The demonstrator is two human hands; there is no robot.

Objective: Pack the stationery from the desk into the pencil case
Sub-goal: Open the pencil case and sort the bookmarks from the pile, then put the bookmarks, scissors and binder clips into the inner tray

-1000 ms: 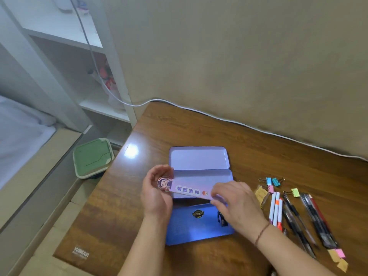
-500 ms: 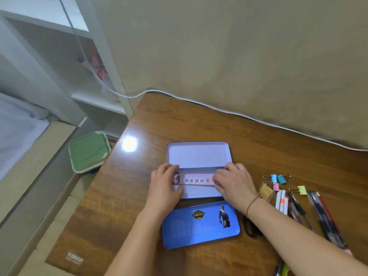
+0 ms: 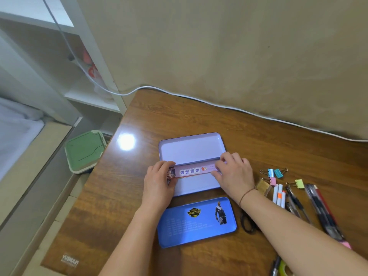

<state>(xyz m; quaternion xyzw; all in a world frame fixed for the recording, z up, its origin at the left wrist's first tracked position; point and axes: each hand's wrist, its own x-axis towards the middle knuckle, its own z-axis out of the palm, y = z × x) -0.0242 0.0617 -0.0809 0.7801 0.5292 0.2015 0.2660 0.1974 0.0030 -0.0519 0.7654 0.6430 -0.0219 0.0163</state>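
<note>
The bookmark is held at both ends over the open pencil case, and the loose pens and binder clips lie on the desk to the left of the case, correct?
Not quite. In the head view the pens and binder clips lie to the right of the pencil case, not the left. The left hand and right hand do hold the bookmark at both ends over the case.

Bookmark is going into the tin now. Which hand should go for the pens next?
Probably the right hand. The pens and binder clips lie on the desk just to its right, beside the pencil case. The left hand, at the bookmark's far end, would have to cross the case.
</note>
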